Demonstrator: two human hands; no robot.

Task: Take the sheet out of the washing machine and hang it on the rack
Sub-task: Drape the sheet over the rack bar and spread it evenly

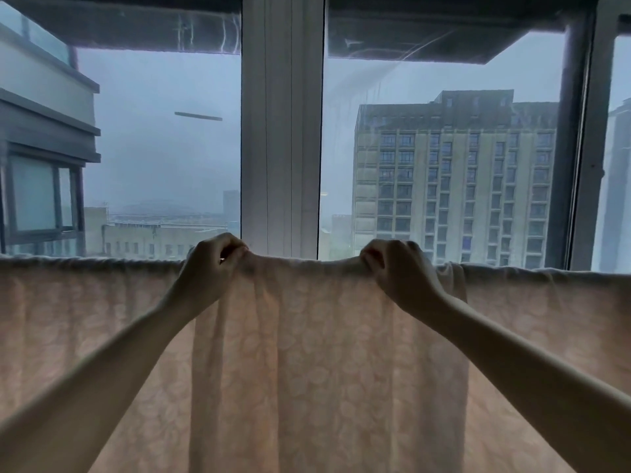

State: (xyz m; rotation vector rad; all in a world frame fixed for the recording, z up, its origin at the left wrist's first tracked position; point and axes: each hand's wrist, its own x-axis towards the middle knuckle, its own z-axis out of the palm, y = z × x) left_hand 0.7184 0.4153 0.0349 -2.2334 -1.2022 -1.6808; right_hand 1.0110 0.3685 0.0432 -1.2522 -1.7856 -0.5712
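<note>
- One-sided pulling is the main risk, in my judgement: the sheet (324,353), draped over a rack hidden under its top fold, could slide off toward the heavier side.
- Both grips are pinches: the left hand (208,268) and the right hand (397,271) each curl their fingers on the top fold near the middle. Letting go before the cloth balances could drop it.
- The denser middle strip looks doubled and, if left unspread, may dry badly.
- Count: one sheet, two hands, two window panes (153,148), and one frame post (281,131) between them.
</note>
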